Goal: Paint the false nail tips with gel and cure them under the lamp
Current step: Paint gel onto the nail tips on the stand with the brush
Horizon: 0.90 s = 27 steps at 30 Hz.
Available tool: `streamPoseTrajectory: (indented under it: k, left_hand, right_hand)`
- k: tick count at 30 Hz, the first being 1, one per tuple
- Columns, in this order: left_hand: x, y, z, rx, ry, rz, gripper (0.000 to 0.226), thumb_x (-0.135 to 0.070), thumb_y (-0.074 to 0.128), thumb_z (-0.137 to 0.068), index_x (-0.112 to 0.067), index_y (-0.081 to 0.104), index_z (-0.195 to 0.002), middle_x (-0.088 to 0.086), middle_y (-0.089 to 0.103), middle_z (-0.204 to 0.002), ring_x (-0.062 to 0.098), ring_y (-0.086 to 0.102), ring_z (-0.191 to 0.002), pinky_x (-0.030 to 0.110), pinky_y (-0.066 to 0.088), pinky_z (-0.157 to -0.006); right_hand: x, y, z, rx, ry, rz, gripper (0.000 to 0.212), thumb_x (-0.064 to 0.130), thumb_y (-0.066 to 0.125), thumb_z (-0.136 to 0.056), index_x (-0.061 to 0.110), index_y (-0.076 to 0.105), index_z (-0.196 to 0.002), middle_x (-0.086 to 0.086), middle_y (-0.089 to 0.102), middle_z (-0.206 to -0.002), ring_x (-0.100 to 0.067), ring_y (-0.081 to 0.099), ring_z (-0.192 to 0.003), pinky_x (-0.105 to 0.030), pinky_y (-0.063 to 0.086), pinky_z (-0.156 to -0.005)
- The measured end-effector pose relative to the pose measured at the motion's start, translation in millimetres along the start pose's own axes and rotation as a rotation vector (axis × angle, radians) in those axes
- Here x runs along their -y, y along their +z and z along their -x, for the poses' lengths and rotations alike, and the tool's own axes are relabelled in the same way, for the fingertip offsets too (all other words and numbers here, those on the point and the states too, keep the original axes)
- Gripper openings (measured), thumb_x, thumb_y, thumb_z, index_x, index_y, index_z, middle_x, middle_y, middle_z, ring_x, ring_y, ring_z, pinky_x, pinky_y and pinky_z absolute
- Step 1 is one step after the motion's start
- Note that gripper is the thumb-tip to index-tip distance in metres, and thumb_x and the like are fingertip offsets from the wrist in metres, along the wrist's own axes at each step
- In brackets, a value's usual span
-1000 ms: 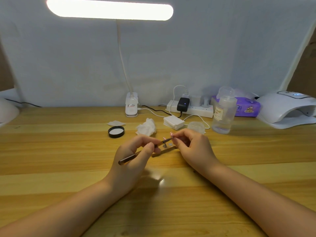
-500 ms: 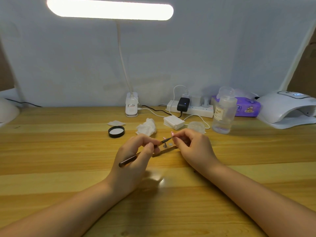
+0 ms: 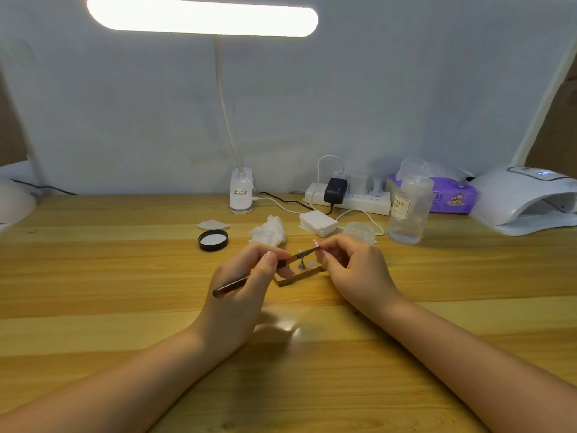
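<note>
My left hand point(image 3: 240, 292) grips a thin dark gel brush point(image 3: 232, 285) like a pen, its tip pointing right. The bristles touch a small pink false nail tip point(image 3: 316, 243) that my right hand point(image 3: 356, 270) pinches at its fingertips. Below the two hands a clear rectangular holder base point(image 3: 299, 276) lies on the wooden desk, with a small metal stand point(image 3: 301, 264) on it. The white curing lamp point(image 3: 527, 201) sits at the far right, its opening facing me.
Behind the hands lie a black jar lid point(image 3: 213, 240), a crumpled tissue point(image 3: 269, 234), a stack of white pads point(image 3: 318, 222), a small clear jar point(image 3: 359, 231) and a clear liquid bottle point(image 3: 409, 207). A power strip point(image 3: 349, 198), desk-lamp base point(image 3: 241, 195) and purple wipes pack point(image 3: 452, 198) line the wall.
Almost nothing differs; the brush tip has shifted very slightly against the nail tip while both hands stay in place.
</note>
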<state>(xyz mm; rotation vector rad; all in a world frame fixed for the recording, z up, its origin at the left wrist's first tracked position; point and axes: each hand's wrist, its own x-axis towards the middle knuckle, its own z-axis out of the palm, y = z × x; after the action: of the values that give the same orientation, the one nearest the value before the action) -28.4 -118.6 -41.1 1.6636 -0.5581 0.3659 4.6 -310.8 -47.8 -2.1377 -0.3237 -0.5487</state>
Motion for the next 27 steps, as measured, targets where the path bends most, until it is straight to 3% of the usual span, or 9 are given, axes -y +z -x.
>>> streamPoseTrajectory:
  k: [10, 17, 22, 27]
  left_hand:
    - [5.5, 0.5, -3.1, -0.045, -0.029, -0.03, 0.022, -0.029, 0.047, -0.092, -0.022, 0.066, -0.1, -0.005, 0.073, -0.088, 0.006, 0.066, -0.087, 0.013, 0.048, -0.077]
    - [1.7, 0.4, -0.4, 0.028, -0.038, -0.017, 0.026, -0.028, 0.048, -0.091, -0.017, 0.069, -0.102, -0.001, 0.074, -0.091, 0.015, 0.068, -0.093, 0.026, 0.052, -0.083]
    - [-0.4, -0.4, 1.7, 0.026, 0.034, -0.038, 0.037, -0.041, 0.046, -0.088, -0.014, 0.069, -0.098, 0.001, 0.073, -0.088, 0.021, 0.068, -0.091, 0.03, 0.052, -0.08]
    - [1.8, 0.7, -0.9, -0.008, 0.024, -0.044, 0.023, -0.032, 0.05, -0.094, -0.019, 0.067, -0.102, -0.005, 0.073, -0.091, 0.011, 0.068, -0.091, 0.017, 0.049, -0.078]
  right_hand:
    - [0.0, -0.4, -0.4, 0.023, 0.013, -0.022, 0.01, 0.016, 0.064, -0.09, 0.025, 0.065, -0.094, 0.011, 0.065, -0.08, 0.007, 0.058, -0.078, -0.006, 0.044, -0.064]
    - [-1.4, 0.0, -0.7, 0.019, 0.04, -0.028, 0.01, 0.018, 0.064, -0.091, 0.022, 0.067, -0.099, 0.011, 0.066, -0.082, 0.006, 0.059, -0.079, -0.006, 0.045, -0.064]
    - [-0.5, -0.8, -0.8, 0.009, 0.044, -0.024, 0.01, 0.015, 0.063, -0.091, 0.023, 0.067, -0.096, 0.01, 0.066, -0.08, 0.006, 0.059, -0.078, -0.005, 0.044, -0.064]
    - [0.2, -1.2, -0.7, 0.003, 0.053, -0.026, 0.008, 0.019, 0.064, -0.09, 0.023, 0.067, -0.096, 0.009, 0.068, -0.082, 0.002, 0.062, -0.076, -0.008, 0.047, -0.066]
